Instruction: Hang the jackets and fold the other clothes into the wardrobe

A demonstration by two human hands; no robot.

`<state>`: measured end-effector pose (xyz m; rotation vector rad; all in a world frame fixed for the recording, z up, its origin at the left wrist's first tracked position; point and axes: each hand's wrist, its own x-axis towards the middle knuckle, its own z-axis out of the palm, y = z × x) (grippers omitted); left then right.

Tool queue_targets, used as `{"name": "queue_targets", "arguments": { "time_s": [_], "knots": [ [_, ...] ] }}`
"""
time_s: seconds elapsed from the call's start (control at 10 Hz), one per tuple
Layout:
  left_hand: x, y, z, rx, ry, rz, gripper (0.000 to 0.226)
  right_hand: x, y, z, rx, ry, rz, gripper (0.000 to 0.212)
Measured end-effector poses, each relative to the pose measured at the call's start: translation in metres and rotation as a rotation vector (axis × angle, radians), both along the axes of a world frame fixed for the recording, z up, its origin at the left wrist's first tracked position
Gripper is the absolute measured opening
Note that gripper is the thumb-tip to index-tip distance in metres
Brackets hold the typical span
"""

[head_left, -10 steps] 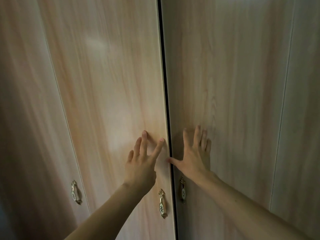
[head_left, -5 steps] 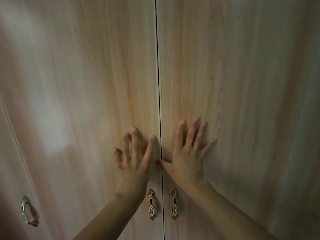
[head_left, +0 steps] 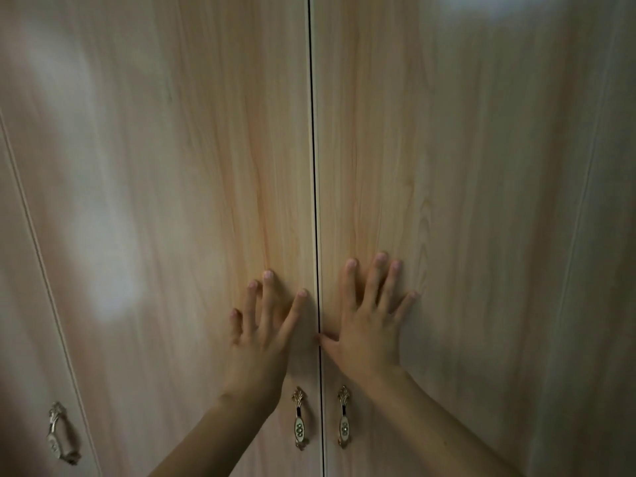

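1. As we stand close to the wardrobe [head_left: 430, 80], its two middle doors fill our view. Both are pale laminate with a printed wood grain running up and down, smooth and faintly glossy, with soft patches of reflected light.
2. We see the left door [head_left: 172, 201] and the right door [head_left: 464, 201] meet at a thin dark seam [head_left: 312, 132]. They sit closed and flush, so whatever the wardrobe holds is hidden from us.
3. Our left hand [head_left: 261, 342] lies flat on the left door just beside the seam, fingers straight and fanned apart, gripping nothing.
4. Our right hand [head_left: 368, 335] presses flat on the right door, fingers spread wide, with the thumb tip touching the seam.
5. Below the hands we find one pull on each door, either side of the seam. The left handle [head_left: 299, 420] and the right handle [head_left: 344, 418] are slim, upright, brass-coloured metal, each with a leaf-shaped crest on top and a pale oval inlay lower down. Neither hand touches them.
6. At the far left we make out a third door [head_left: 20, 304] of the same laminate, carrying a similar ornate handle [head_left: 60, 432], blurred.
7. At the far right edge we see another panel [head_left: 616, 235], darker in shade and too blurred to describe further.
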<state>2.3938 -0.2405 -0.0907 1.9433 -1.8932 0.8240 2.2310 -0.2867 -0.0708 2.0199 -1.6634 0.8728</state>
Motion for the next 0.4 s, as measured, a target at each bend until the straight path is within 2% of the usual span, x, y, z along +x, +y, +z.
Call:
{"name": "queue_targets", "arguments": {
  "time_s": [0.1,0.2,0.3,0.4],
  "knots": [
    [0.003,0.015,0.009,0.074,0.018,-0.007,0.139,-0.011,0.019,0.011,0.1,0.06,0.04,0.131],
    [-0.006,0.034,0.033,0.175,0.104,-0.018,0.121,-0.022,0.041,0.039,0.24,0.136,0.129,0.118],
    [-0.013,0.061,0.054,0.271,0.299,-0.071,0.099,-0.033,0.071,0.064,0.339,0.064,0.262,0.094],
    [-0.009,0.096,0.063,0.28,0.404,-0.109,0.091,-0.04,0.102,0.071,0.281,0.037,0.274,0.085]
  ]
}}
